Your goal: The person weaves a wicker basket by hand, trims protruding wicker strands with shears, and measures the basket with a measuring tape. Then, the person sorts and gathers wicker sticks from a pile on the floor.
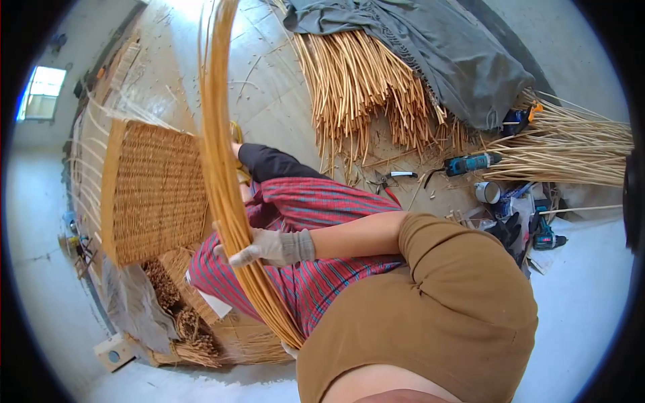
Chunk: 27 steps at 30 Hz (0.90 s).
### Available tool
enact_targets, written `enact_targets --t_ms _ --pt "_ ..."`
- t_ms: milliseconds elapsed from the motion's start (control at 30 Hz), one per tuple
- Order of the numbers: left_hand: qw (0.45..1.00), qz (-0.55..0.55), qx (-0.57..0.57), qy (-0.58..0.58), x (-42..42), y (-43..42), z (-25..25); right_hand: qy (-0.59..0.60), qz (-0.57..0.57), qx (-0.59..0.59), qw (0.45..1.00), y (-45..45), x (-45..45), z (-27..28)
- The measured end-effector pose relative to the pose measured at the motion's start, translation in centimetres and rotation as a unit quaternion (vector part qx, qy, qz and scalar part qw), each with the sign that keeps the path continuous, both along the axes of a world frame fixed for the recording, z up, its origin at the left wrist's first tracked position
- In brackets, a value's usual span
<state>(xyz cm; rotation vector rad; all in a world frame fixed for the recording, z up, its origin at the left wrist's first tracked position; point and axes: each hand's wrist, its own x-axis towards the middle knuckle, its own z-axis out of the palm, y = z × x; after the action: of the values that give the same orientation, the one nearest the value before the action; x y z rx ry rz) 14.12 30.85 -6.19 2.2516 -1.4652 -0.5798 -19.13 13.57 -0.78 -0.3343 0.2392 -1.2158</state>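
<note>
A long, curved bundle of wicker rods [218,134] rises from beside my torso to the top edge of the head view. My right hand [265,248], in a grey-white knitted glove, wraps round the bundle below its middle, thumb across the front. At the bundle's lower end, a sliver of my gloved left hand [289,350] shows against the rods; its fingers are hidden. Behind the bundle, to the left, stands a woven wicker basket [154,195] with pale rods sticking out of its far side. Red plaid cloth [322,201] covers my lap and legs.
Cut rods [363,87] lie under a grey cloth [430,47]. Pruning shears [390,181], a cordless tool [470,163], a drill [547,240] and a metal can [487,193] sit at the right, near another rod pile [564,151]. Dark bundled stems [195,336] lie lower left.
</note>
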Motion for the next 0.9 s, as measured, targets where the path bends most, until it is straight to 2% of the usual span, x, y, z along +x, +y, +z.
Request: enact_targets --t_ms 33,100,167,267,333,367,400,467,500,533,567,600,633,667,700,733,767,800,833,867,900 --pt "1.0 0.02 -0.021 -0.008 0.6 1.7 -0.5 -0.003 0.007 -0.002 1.0 1.1 0.3 1.8" --pt "0.996 0.051 -0.067 -0.013 0.9 3.3 -2.4 0.089 0.012 -0.123 0.988 2.1 -0.7 4.9" --pt "0.99 0.091 -0.102 -0.019 0.9 6.3 -3.8 0.095 0.004 -0.158 0.983 3.0 -1.8 7.8" --pt "0.973 0.163 -0.161 -0.033 1.0 10.5 -5.5 0.088 -0.011 -0.225 0.97 3.2 -3.0 9.1" --pt "0.964 -0.093 -0.244 0.047 5.3 8.8 -4.7 0.102 0.005 -0.261 0.96 4.2 -5.1 9.9" --pt "0.955 -0.144 -0.258 -0.025 3.3 8.0 -1.4 0.104 -0.028 -0.25 0.962 4.9 -5.4 8.9" --pt "0.941 -0.18 -0.269 -0.102 0.1 6.1 3.8 0.103 -0.05 -0.246 0.962 5.2 -5.9 7.4" --pt "0.902 -0.242 -0.268 -0.237 0.3 4.9 7.8 0.131 -0.005 -0.154 0.979 7.5 -7.5 5.5" --pt "0.917 -0.228 -0.212 -0.249 1.3 4.8 8.6 0.167 0.059 -0.059 0.982 8.8 -8.8 4.8" --pt "0.93 -0.219 -0.154 -0.251 1.4 4.9 8.9 0.179 0.164 0.05 0.969 9.6 -10.2 0.7" --pt "0.938 -0.183 -0.165 -0.246 0.2 4.3 10.4 0.213 0.295 -0.026 0.931 10.3 -11.7 -4.7" --pt "0.945 -0.2 -0.005 -0.26 -0.8 3.0 12.2 0.24 0.41 -0.09 0.876 10.0 -13.2 -7.8" --pt "0.926 -0.222 0.156 -0.264 -1.3 2.4 12.8 0.363 0.411 -0.186 0.815 9.6 -13.5 -2.1" --pt "0.931 -0.211 0.149 -0.256 -1.3 2.5 12.2 0.471 0.399 -0.281 0.735 8.9 -13.4 5.4" --pt "0.929 -0.22 0.132 -0.268 -1.4 2.4 11.7 0.481 0.404 -0.34 0.699 5.7 -13.4 8.1" --pt "0.925 -0.23 0.104 -0.284 -0.9 2.9 10.8 0.453 0.408 -0.314 0.727 4.1 -12.9 10.1" --pt "0.944 -0.21 0.13 -0.219 0.1 2.9 9.9 0.468 0.337 -0.411 0.706 1.3 -11.3 11.6" --pt "0.929 -0.214 0.255 -0.16 -1.0 2.2 11.7 0.495 0.27 -0.47 0.68 -1.7 -9.2 12.9" --pt "0.921 -0.231 0.286 -0.129 -1.2 2.1 11.7 0.549 0.187 -0.541 0.609 -4.7 -7.0 14.7" --pt "0.91 -0.246 0.319 -0.098 -1.2 2.1 11.7 0.585 0.195 -0.504 0.605 -8.0 -4.5 15.6" --pt "0.912 -0.235 0.32 -0.103 -0.8 1.3 12.3 0.593 0.169 -0.52 0.591 -13.4 -1.7 11.5"
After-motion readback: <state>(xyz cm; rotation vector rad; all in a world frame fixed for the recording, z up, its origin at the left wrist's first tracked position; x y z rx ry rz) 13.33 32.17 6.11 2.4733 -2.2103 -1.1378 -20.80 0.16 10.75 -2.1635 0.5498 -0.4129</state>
